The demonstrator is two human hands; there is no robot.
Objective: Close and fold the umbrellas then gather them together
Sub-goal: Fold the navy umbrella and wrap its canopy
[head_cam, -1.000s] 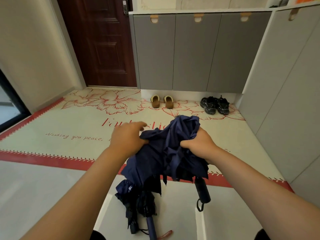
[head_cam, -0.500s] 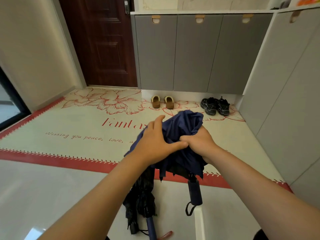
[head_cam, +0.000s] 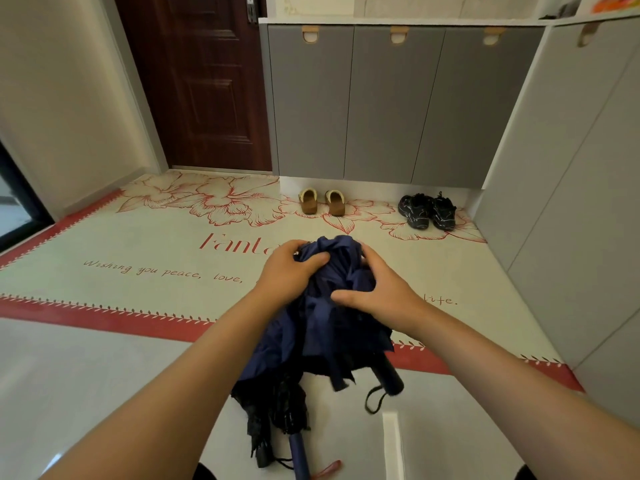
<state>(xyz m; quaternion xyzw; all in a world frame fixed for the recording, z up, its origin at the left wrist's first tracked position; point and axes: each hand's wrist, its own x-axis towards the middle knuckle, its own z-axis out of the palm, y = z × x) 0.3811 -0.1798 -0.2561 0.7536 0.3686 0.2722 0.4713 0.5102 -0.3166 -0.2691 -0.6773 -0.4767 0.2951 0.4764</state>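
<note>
While the person stands over the floor, both grips hold one dark blue umbrella up in the air in front of the body. The left grip is curled round the top of the bunched-up cloth, with the thumb lying across the front. The right grip is wrapped round the other side of the same cloth, just below the top, and its thumb presses into the folds. The two grips are close together with only crumpled cloth between them.

The blue umbrella is shut but still messy. Its cloth hangs down in loose flaps. Its dark handle sticks out at the bottom right, and a black loop strap dangles from it. The handle hangs over the red edge of the mat.

Below the held umbrella, a black umbrella lies on the pale floor near the person's feet. It is closed and bunched. A blue handle pokes out beside it toward the person, and a small red strap lies right next to that. It is hard to tell if the blue handle belongs to the black umbrella or to another one under it.

The big mat has red flowers and red writing. At its far side sit tan slippers and black shoes, well apart from the umbrellas. Behind them are grey cupboards and a dark brown door.
</note>
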